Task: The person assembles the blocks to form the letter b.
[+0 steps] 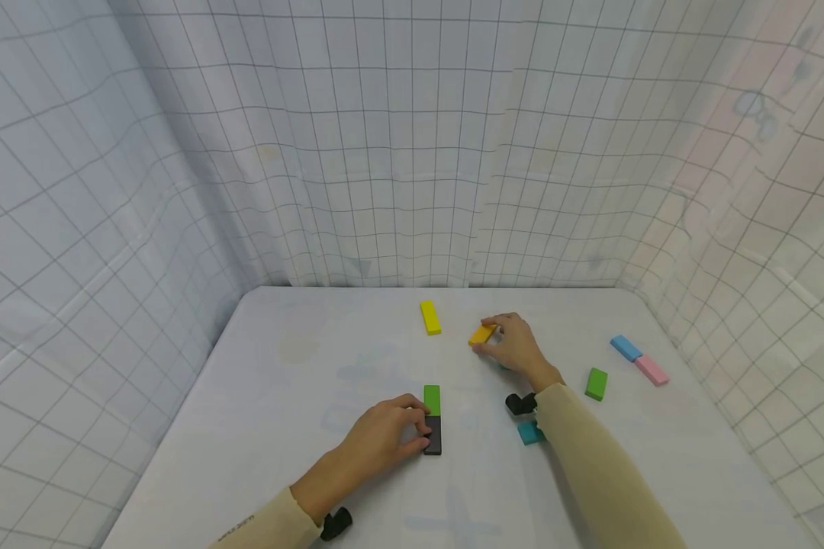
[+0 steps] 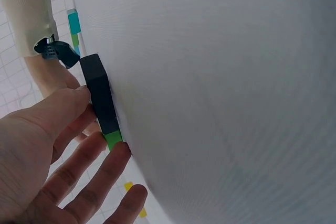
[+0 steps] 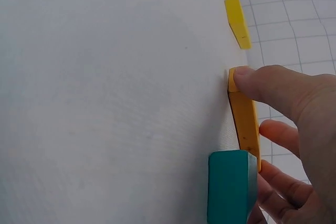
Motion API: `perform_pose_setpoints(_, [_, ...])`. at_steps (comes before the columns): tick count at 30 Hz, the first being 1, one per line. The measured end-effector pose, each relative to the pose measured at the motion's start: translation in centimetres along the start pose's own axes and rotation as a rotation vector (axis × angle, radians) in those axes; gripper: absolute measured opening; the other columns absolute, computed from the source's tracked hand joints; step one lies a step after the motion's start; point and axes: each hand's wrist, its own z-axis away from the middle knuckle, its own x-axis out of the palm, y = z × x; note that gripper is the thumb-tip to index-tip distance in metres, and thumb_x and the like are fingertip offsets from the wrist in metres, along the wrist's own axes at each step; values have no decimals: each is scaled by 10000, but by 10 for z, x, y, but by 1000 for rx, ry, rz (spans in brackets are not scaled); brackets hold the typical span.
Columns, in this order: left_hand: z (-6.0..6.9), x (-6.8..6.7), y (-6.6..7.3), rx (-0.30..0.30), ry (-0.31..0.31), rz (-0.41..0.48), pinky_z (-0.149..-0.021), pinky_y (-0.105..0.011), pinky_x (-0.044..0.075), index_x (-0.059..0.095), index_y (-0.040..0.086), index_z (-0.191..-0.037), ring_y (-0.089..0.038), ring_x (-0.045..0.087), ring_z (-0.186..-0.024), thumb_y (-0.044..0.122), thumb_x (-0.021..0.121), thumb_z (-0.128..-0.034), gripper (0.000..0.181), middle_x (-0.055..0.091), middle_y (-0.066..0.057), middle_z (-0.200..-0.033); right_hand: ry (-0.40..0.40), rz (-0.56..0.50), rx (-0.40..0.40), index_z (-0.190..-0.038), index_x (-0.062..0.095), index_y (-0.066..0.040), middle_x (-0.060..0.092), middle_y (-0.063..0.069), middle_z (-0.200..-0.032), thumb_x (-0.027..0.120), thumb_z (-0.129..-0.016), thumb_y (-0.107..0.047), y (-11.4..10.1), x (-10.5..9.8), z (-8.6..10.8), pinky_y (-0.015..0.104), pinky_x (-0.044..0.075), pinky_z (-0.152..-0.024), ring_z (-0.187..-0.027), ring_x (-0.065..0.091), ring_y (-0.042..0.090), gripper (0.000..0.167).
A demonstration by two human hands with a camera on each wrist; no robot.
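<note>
My left hand (image 1: 383, 435) rests beside a black block (image 1: 433, 436), its thumb and fingertips touching the block's left side. A green block (image 1: 432, 399) lies end to end with the black one, forming a straight row. In the left wrist view, the thumb lies against the black block (image 2: 100, 95) and the other fingers spread toward the green block (image 2: 113, 138). Farther back, my right hand (image 1: 515, 345) pinches an orange block (image 1: 482, 335) by its ends between thumb and fingers. A teal block (image 3: 228, 187) sits close to the orange block, mostly hidden under the hand in the head view.
A yellow block (image 1: 430, 317) lies near the table's back edge. Another teal block (image 1: 530, 433) is partly behind the right sleeve. To the right are a green block (image 1: 596, 383) and touching blue (image 1: 626, 348) and pink (image 1: 651, 370) blocks. Gridded white curtains (image 1: 398, 152) surround the table.
</note>
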Motion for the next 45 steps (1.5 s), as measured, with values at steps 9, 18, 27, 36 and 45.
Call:
perform_pose_setpoints(9, [0,1,0,8,6,-1,-1023,-474,697,847,180,-944,-241,833,-1162,162,964,-983,124,828,-39,-1316,8,-31,8,-1493,766,-36,666,269,-1568,959,-1000,-304,1,0,-1,597,590,-1221,-1389,686,442,593])
perform_pose_setpoints(18, [-1,2,-2,8,12,-8,-1010,-455,701,853,193,-940,-221,832,-1148,178,971,-979,125,829,-25,-1311,14,-56,-8,-1465,776,-11,679,267,-1549,979,-978,-281,1,1,-1,588,573,-1250,-1390,686,434,592])
perform_pose_setpoints(27, [-1,4,-4,5,9,-9,-1003,-450,703,849,198,-931,-213,832,-1138,183,970,-981,131,830,-19,-1305,2,-66,-7,-1454,784,-18,682,259,-1550,986,-967,-274,-4,2,1,581,582,-1234,-1377,686,429,586])
perform_pose_setpoints(36, [-1,3,-4,10,7,-21,-992,-430,704,849,196,-934,-202,833,-1120,184,970,-981,131,831,-17,-1300,-2,-72,-26,-1441,793,-33,694,240,-1530,998,-956,-290,-7,5,4,581,590,-1225,-1359,696,428,586])
perform_pose_setpoints(45, [-1,3,-3,2,-1,-26,-998,-435,703,848,195,-930,-200,830,-1116,186,974,-978,135,833,-17,-1297,-28,-74,-56,-1456,781,-28,685,240,-1547,998,-962,-284,-16,7,7,565,587,-1251,-1392,710,423,597])
